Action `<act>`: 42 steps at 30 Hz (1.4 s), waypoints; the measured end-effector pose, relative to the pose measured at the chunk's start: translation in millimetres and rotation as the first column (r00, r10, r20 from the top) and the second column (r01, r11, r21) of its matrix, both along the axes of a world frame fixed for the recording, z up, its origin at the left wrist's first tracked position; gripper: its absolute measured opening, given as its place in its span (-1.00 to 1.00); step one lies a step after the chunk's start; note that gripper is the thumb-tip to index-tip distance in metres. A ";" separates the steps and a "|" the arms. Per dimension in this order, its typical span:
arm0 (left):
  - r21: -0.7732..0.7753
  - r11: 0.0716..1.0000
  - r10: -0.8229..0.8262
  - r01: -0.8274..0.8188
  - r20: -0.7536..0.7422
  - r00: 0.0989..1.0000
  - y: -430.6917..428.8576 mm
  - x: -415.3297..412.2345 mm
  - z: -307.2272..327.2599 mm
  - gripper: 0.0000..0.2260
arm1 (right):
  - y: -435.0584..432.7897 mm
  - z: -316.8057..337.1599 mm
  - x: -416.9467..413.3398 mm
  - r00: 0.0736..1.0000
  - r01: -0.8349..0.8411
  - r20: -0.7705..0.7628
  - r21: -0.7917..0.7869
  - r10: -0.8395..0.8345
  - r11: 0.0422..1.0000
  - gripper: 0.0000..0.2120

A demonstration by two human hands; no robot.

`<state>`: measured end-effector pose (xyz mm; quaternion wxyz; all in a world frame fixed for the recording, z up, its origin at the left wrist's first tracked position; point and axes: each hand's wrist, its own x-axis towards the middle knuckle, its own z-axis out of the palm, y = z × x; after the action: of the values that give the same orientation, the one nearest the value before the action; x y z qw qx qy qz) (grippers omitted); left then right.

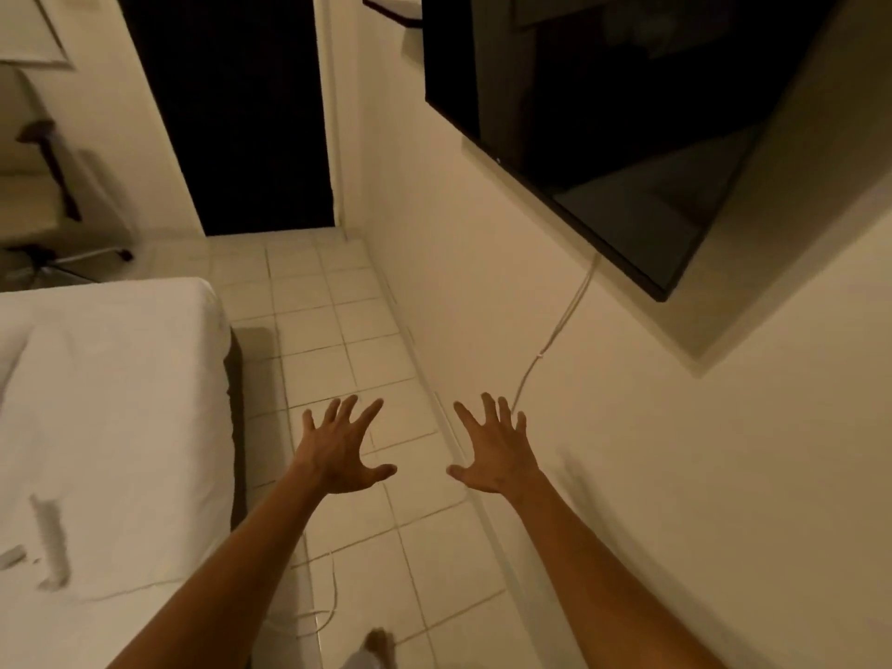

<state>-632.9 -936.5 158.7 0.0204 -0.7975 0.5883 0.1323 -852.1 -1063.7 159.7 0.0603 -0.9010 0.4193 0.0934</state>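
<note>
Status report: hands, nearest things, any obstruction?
Both open, holding nothing: left hand, right hand, fingers spread. Nearest: white cable on wall at right, bed at left. Nothing between hands.

Dim warm light: tiled floor point(338, 321), white bed point(106, 403) at 9 o'clock, dark TV point(603, 113) on the wall point(555, 306) at 1.

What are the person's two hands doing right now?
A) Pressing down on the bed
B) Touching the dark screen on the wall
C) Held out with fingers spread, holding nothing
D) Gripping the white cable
C: the left hand and the right hand are both stretched out above the tiled floor with fingers spread, touching nothing; the bed, cable and screen are apart from them.
</note>
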 end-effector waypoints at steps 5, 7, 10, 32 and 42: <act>0.006 0.998 0.062 -0.062 0.011 0.998 -64.2 62.8 -11.6 -0.04 | -67.9 -6.4 61.9 0.999 -0.047 -0.002 0.003 0.047 0.999 -0.03; -0.005 0.997 0.080 -0.080 0.000 0.997 -95.5 89.0 -13.6 -0.04 | -97.4 -10.2 86.0 0.998 -0.063 -0.030 -0.009 0.063 0.998 -0.03; -0.012 0.995 0.099 -0.100 -0.011 0.995 -140.9 132.7 -18.1 -0.05 | -145.0 -16.7 130.7 0.998 -0.050 -0.049 -0.012 0.050 0.999 -0.02; 0.033 0.940 0.342 -0.341 -0.060 0.938 -314.2 495.4 -45.2 -0.07 | -393.7 -37.1 533.4 0.965 -0.249 -0.070 0.062 0.253 0.966 -0.03; 0.046 0.870 0.493 -0.492 -0.110 0.863 -403.3 651.6 -36.2 -0.06 | -490.6 -32.8 720.5 0.922 -0.378 -0.042 0.122 0.385 0.918 -0.09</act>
<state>18.7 -1339.8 122.5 -0.0422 -0.9118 0.3643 0.1848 -131.6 -1554.3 126.8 0.0777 -0.9571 0.2317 0.1559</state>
